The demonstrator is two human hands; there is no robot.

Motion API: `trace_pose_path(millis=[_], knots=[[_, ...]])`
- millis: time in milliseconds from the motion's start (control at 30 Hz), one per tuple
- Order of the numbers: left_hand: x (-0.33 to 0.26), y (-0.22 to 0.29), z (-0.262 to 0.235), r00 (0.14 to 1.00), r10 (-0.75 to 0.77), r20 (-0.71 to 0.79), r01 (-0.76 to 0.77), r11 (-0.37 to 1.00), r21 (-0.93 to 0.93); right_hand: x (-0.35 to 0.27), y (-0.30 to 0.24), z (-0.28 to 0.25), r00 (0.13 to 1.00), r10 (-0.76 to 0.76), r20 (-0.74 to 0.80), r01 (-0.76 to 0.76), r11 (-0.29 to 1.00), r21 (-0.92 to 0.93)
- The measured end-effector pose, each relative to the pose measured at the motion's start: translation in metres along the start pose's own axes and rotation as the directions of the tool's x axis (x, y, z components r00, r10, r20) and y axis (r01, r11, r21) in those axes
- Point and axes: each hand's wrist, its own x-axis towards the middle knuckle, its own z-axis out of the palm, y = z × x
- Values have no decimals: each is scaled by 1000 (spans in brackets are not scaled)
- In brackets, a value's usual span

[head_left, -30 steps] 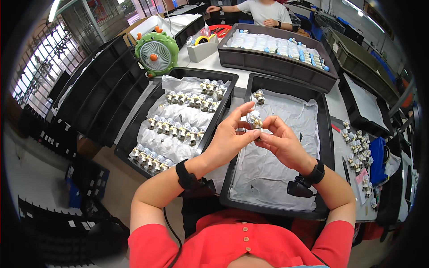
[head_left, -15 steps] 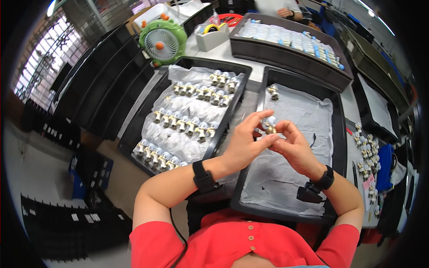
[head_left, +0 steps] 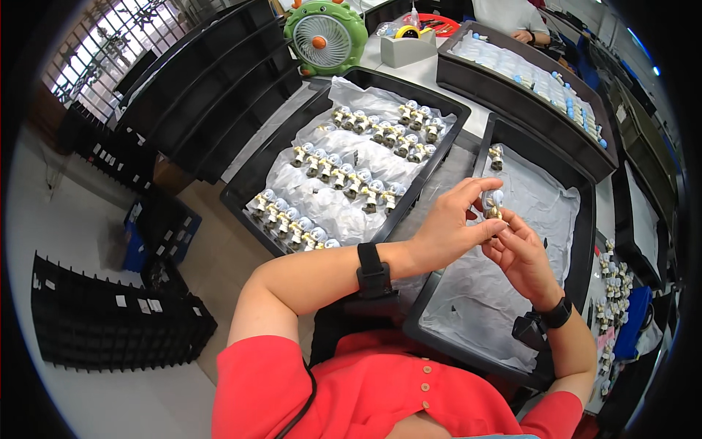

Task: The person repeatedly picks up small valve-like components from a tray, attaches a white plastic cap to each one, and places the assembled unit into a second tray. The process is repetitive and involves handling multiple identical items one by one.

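Note:
A small figurine (head_left: pixel 493 205) with a pale blue-white head and gold lower part is held upright between my two hands. My left hand (head_left: pixel 455 219) pinches it with thumb and bent index finger from the left side. Below it, the fingertips of my right hand (head_left: pixel 523 254) close round its base, and the other fingers curl beneath. Both hands are above a black tray (head_left: pixel 583 241) lined with white paper (head_left: pixel 475 314). One similar figurine (head_left: pixel 496 156) stands at the far left of that paper. The fingers partly hide the held figurine's lower end.
Left of it, another black tray (head_left: pixel 238 194) holds rows of similar figurines (head_left: pixel 344 178) on crumpled paper. Behind are a brown tray (head_left: pixel 526 106) of wrapped pieces, a green fan (head_left: pixel 325 36) and another person's hand (head_left: pixel 521 35). Loose figurines (head_left: pixel 613 293) lie at right beside a blue bin (head_left: pixel 635 318).
My view has swung left, so the trays and hands appear farther right in the picture. The figurine stays in my hands and looks turned slightly; my right fingers have shifted lower around its base.

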Motion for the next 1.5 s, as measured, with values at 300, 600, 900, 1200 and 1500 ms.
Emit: trace_pose_path(millis=[300,600,900,1200,1500], knots=[[4,-9,9,984,152,-89,-147,987,59,-2,3,-5,1000,-2,-5,2,997,77],[-6,5,9,933,353,-66,-339,926,167,-4,1,1,996,3,89,-7,999,47],[16,24,-44,998,32,-53,-54,861,-506,1,-8,-6,996,-88,0,88,992,94],[16,13,-44,994,-93,61,108,941,-321,1,-5,-4,1000,0,22,-1,999,46],[2,3,-10,984,-77,158,74,997,21,2,0,-3,996,16,90,-27,991,133]])
